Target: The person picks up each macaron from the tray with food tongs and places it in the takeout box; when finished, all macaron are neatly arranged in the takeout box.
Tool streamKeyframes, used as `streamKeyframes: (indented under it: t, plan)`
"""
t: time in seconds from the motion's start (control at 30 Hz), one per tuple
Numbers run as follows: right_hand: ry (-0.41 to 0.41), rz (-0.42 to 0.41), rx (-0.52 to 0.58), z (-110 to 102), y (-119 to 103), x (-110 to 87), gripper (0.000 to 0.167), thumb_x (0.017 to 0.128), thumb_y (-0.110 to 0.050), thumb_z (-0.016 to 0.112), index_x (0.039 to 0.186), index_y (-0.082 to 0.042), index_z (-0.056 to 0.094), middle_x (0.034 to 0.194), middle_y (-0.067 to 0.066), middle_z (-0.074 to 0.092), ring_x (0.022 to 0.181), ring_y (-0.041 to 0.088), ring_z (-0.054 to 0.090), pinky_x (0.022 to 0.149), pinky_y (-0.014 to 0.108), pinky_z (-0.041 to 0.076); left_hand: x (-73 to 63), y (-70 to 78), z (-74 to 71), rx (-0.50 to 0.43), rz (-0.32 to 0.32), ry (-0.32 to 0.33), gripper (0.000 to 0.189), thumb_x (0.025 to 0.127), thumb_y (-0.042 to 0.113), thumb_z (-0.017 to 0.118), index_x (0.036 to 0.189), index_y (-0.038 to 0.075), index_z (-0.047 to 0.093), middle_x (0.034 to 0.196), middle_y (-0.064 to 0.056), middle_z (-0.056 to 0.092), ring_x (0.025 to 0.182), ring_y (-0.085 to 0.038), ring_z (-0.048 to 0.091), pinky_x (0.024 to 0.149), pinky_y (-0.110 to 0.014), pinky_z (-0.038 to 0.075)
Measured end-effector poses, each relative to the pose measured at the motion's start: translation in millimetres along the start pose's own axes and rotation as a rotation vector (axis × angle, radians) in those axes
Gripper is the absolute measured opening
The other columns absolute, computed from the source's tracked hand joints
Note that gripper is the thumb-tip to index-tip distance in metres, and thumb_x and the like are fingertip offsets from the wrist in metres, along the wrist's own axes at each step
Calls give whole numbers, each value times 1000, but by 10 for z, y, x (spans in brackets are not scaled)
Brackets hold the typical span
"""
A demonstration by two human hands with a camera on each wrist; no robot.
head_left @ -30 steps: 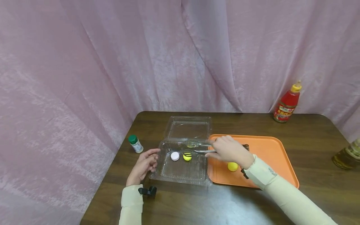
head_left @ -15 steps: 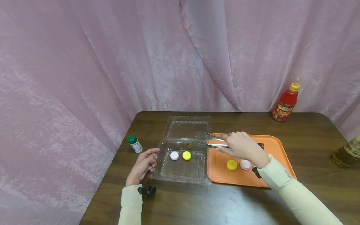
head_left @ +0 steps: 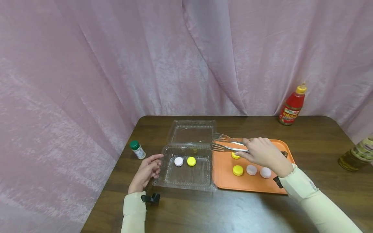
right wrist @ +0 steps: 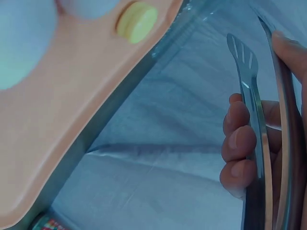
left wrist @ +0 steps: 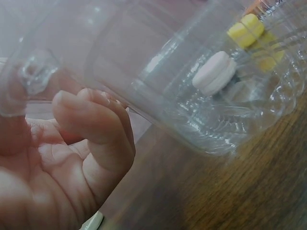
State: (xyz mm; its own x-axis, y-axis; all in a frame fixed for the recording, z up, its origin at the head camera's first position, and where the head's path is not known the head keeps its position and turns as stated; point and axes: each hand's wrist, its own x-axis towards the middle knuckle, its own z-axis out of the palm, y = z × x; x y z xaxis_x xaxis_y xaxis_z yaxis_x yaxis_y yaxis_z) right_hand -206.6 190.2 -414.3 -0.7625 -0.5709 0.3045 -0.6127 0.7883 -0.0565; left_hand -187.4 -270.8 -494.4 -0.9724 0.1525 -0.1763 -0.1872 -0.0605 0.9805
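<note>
Pink velvet curtain (head_left: 204, 58) backs the dark wood-grain table (head_left: 180, 210) in my head view. Hinged clear plastic container (head_left: 189, 186) lies with its lid (head_left: 192, 131) folded back; its base bears one white macaron (head_left: 178, 161) and one yellow macaron (head_left: 191, 161). Its right edge meets the orange tray (head_left: 244, 184), a placement I judge meant to shorten the carry between them. I count two yellow macarons (head_left: 237, 170) and two pale macarons (head_left: 251, 170) on the tray. The right hand (head_left: 265, 154) grips metal tongs (head_left: 230, 149) above the tray's left part; their tips stand apart with nothing between. The left hand (head_left: 145, 170) touches the container's left rim, presumably to steady so light a shell. I also note a green-capped shaker (head_left: 137, 149) at left, a red sauce bottle (head_left: 291, 106) behind the tray and an oil bottle (head_left: 355, 157) at far right. The right sleeve (head_left: 303, 187) hides the tray's near right corner.

My left wrist view shows loosely curled fingers beside the rim and no firm hold on it; glare blurs the exact contact.

My right wrist view confirms fingers wrapped round the tongs, arms spread, likely to leave room for a macaron.
</note>
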Motion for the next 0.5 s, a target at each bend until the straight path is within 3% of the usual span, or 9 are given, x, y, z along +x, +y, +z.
streamKeyframes:
  t: [0.27,0.5]
  plan:
    - [19,29,23,21,83,-147,41,87,-41,77,77,-12,50,53,-8,29,44,8,26,45,25,17,-1,-8,-14,-1,4,6,55,86,-10,42,141,-11,44,88,-4,49,58,-11,44,46,-19,36]
    - [-7,78,5,51,192,-326,38,86,-39,78,80,-11,53,54,-9,28,45,7,26,45,26,19,6,-9,-10,6,-4,12,54,86,-11,42,140,-11,45,87,-4,50,58,-11,45,45,-19,37]
